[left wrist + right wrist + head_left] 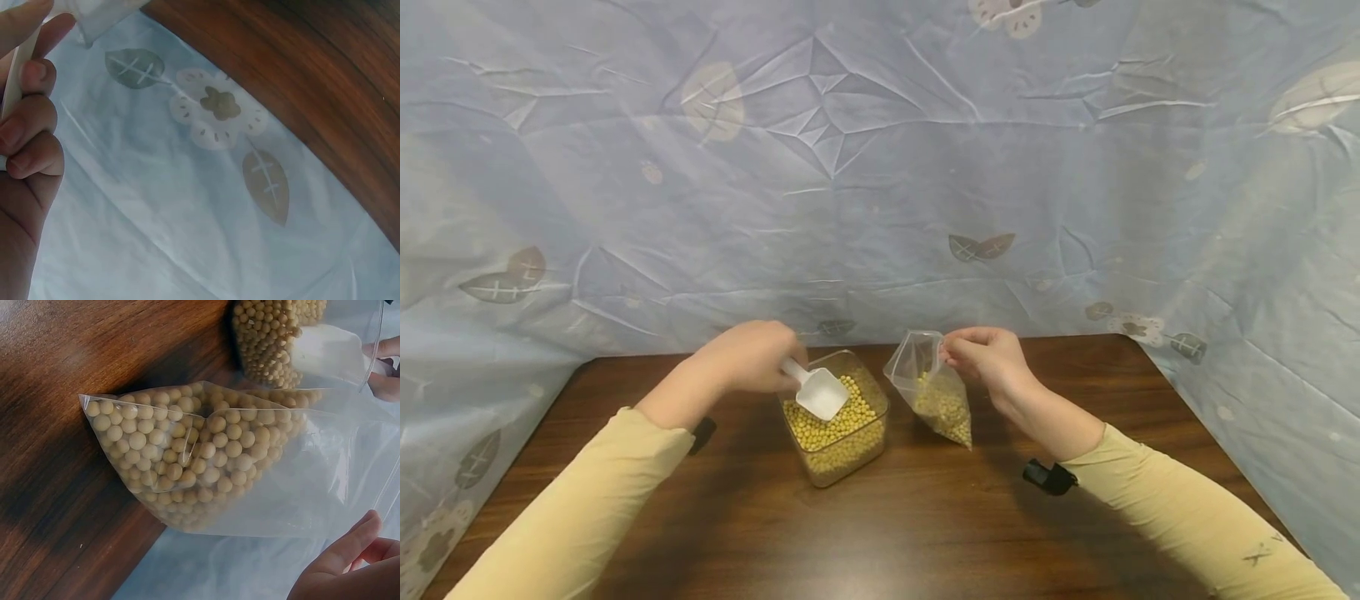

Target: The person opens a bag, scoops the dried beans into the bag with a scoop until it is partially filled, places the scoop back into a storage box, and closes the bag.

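My left hand (760,357) grips the handle of a white scoop (822,394), its fingers curled round it in the left wrist view. The scoop's bowl is over the soybeans (827,431) in a clear square container (847,463); in the head view it looks free of beans. To the right, my right hand (988,358) pinches the rim of a clear plastic bag (917,367), whose mouth stands open toward the scoop. Soybeans (206,444) fill the lower part of the bag, as the right wrist view shows up close.
Both things are on a dark brown wooden table (887,542), toward its far edge. A pale blue patterned cloth (850,208) hangs behind and at the sides. Dark wrist devices (1049,477) sit under both forearms.
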`<state>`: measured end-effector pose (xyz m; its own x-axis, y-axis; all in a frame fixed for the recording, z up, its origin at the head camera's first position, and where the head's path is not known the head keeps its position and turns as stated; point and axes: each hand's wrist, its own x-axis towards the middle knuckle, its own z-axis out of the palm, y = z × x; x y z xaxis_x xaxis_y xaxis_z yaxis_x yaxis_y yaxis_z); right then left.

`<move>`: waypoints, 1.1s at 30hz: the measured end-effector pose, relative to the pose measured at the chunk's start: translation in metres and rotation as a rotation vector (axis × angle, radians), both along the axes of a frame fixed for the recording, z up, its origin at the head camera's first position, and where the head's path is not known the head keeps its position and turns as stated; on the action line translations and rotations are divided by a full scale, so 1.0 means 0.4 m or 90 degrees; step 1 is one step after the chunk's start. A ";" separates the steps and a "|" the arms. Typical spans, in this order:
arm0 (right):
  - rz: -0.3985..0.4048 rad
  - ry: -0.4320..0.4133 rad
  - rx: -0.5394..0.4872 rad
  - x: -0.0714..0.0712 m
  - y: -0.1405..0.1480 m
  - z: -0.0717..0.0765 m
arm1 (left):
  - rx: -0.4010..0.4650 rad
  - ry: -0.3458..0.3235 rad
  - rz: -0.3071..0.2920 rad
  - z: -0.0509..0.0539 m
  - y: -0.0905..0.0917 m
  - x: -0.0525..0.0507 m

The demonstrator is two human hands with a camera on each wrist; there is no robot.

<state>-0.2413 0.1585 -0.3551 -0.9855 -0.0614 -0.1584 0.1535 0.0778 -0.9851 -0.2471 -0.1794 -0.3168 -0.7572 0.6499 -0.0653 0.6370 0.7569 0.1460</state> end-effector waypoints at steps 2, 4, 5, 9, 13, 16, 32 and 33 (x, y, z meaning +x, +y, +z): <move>0.001 -0.001 -0.002 0.000 0.000 -0.001 | -0.006 -0.001 -0.003 -0.008 0.004 -0.004; 0.002 -0.002 -0.001 -0.001 0.000 -0.002 | -0.011 -0.003 -0.008 -0.017 0.010 -0.005; 0.002 -0.003 -0.002 -0.001 0.000 -0.002 | -0.014 -0.001 -0.014 -0.021 0.014 -0.006; 0.001 -0.004 -0.002 -0.001 -0.001 -0.003 | -0.030 -0.001 -0.031 -0.039 0.032 -0.003; 0.000 -0.004 0.000 -0.001 0.000 -0.005 | -0.046 -0.013 -0.042 -0.054 0.054 0.003; 0.001 -0.005 0.002 0.000 0.001 -0.007 | -0.050 -0.021 -0.055 -0.067 0.068 0.010; 0.002 -0.009 0.003 0.003 -0.003 -0.009 | -0.003 -0.051 -0.068 -0.113 0.075 0.016; 0.002 -0.009 0.004 0.003 -0.003 -0.009 | -0.002 -0.048 -0.069 -0.114 0.074 0.016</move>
